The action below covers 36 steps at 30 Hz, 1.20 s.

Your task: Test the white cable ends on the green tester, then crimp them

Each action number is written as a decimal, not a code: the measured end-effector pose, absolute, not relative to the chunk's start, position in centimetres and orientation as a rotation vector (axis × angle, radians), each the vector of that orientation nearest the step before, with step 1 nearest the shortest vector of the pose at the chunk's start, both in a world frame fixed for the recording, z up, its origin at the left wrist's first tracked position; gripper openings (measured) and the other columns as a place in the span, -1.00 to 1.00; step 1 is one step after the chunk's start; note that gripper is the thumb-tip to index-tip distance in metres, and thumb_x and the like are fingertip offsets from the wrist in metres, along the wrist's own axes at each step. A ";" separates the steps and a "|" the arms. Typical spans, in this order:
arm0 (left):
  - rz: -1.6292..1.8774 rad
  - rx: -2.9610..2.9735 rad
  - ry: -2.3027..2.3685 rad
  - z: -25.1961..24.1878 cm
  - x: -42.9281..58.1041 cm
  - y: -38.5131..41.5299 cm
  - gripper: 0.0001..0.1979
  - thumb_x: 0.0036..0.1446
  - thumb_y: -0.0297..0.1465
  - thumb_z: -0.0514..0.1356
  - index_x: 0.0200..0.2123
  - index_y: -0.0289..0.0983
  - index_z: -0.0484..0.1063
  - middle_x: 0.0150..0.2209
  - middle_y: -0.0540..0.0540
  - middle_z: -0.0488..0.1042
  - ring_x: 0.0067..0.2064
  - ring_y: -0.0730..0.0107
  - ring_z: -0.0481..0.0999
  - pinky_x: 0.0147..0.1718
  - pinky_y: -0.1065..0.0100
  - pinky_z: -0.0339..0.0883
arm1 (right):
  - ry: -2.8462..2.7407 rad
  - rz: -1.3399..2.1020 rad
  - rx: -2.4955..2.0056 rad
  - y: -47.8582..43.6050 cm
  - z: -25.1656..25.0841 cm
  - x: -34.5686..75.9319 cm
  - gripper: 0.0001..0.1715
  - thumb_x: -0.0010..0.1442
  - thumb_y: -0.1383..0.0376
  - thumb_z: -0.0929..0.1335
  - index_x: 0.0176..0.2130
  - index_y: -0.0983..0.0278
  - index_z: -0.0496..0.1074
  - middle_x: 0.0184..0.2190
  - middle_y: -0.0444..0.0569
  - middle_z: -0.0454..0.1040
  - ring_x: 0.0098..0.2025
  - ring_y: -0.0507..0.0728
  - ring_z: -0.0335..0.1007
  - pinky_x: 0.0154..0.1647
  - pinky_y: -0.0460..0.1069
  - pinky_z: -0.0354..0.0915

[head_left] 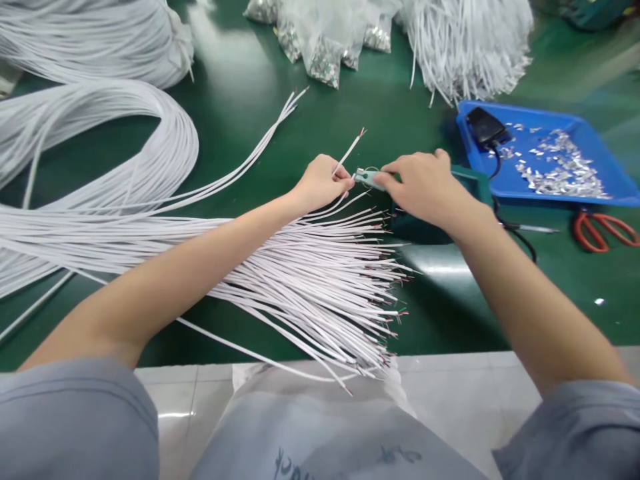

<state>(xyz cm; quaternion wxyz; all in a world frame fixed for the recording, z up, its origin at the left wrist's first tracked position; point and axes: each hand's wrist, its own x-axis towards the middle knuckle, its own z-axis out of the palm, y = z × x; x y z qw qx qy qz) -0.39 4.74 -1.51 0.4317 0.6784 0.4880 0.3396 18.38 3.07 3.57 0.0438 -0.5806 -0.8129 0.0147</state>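
My left hand is closed in a pinch round a white cable. The cable's stripped end points up and away, with reddish wires showing. Close to those fingertips is a small pale-green tool with a metal tip. My right hand grips its rear end, thumb and fingers bent over it. What lies between the tool tip and my left fingers is too small to make out. Beneath the right hand is a dark green box-like device, partly hidden. Under my left forearm spreads a bundle of white cables with stripped ends.
A blue tray on the right holds small shiny metal pieces and a black object. Red-handled scissors lie near it. Bags of metal parts, short white cables and coiled cable occupy the green table.
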 end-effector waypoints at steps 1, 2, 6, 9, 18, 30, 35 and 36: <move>0.855 1.684 1.203 -1.5 -0.4 4.8 -0.80 0.02 -0.58 0.25 -0.62 -0.34 0.46 -0.65 -0.02 0.40 -0.58 0.51 0.28 -0.48 0.34 0.17 | -2.450 0.029 -1.826 3.0 3.7 18.6 -0.65 0.30 0.29 0.23 -0.46 0.33 0.43 -0.36 0.13 0.50 -0.18 0.27 0.38 0.01 0.32 0.13; 0.857 1.675 1.196 -1.6 -0.4 4.8 -0.81 0.01 -0.59 0.25 -0.61 -0.34 0.46 -0.65 -0.02 0.42 -0.57 0.50 0.30 -0.47 0.35 0.18 | -2.414 0.011 -1.864 3.1 3.6 18.8 -0.65 0.32 0.32 0.19 -0.37 0.35 0.47 -0.28 0.18 0.51 -0.14 0.30 0.38 -0.02 0.31 0.15; 0.830 1.645 1.217 -1.7 -0.3 5.0 -0.84 0.00 -0.62 0.25 -0.57 -0.35 0.48 -0.62 -0.05 0.46 -0.53 0.46 0.37 -0.43 0.33 0.21 | -2.342 -0.008 -1.732 3.7 2.7 20.9 -0.70 0.30 0.38 0.21 -0.11 0.34 0.49 -0.20 0.23 0.51 -0.09 0.31 0.35 -0.07 0.21 0.20; 0.863 1.635 1.198 -1.8 -0.3 5.0 -0.84 -0.01 -0.63 0.25 -0.57 -0.35 0.48 -0.60 -0.07 0.47 -0.52 0.45 0.38 -0.41 0.33 0.24 | -2.304 -0.019 -1.671 4.3 2.3 22.0 -0.72 0.27 0.39 0.24 -0.14 0.33 0.51 -0.24 0.20 0.53 -0.10 0.28 0.36 -0.05 0.18 0.23; 0.869 1.544 1.208 -0.9 -0.4 4.5 -0.89 0.02 -0.55 0.28 -0.54 -0.37 0.51 -0.56 -0.04 0.50 -0.49 0.48 0.42 -0.42 0.38 0.24 | -2.619 0.104 -0.848 -1.0 2.6 16.0 -0.62 0.27 0.43 0.19 -0.09 0.26 0.53 -0.09 0.09 0.55 0.04 0.23 0.39 0.10 0.18 0.31; 1.103 1.491 0.965 -0.2 -0.6 3.8 -0.68 0.27 -0.22 0.15 -0.38 -0.32 0.52 -0.44 -0.05 0.49 -0.61 0.61 0.22 -0.61 0.42 0.13 | -2.851 0.411 -1.048 -4.3 2.6 13.8 -0.63 0.26 0.44 0.19 -0.18 0.38 0.55 -0.32 0.09 0.51 -0.31 0.14 0.39 -0.25 0.02 0.27; 1.332 1.607 0.858 0.9 -0.8 2.8 -0.68 0.20 -0.15 0.22 -0.36 -0.31 0.56 -0.38 -0.08 0.47 -0.55 0.56 0.33 -0.60 0.42 0.19 | -2.230 0.853 -1.148 -3.1 2.3 14.9 -0.70 0.14 0.47 0.25 -0.27 0.31 0.55 -0.33 -0.03 0.59 -0.31 0.07 0.48 -0.25 -0.04 0.34; 1.381 1.671 0.865 1.0 -0.9 2.7 -0.71 0.18 -0.19 0.25 -0.37 -0.31 0.58 -0.39 -0.08 0.46 -0.50 0.52 0.38 -0.54 0.41 0.24 | -2.032 0.855 -1.181 -2.7 2.3 15.2 -0.73 0.14 0.45 0.27 -0.27 0.30 0.55 -0.32 -0.04 0.59 -0.29 0.08 0.50 -0.26 -0.04 0.37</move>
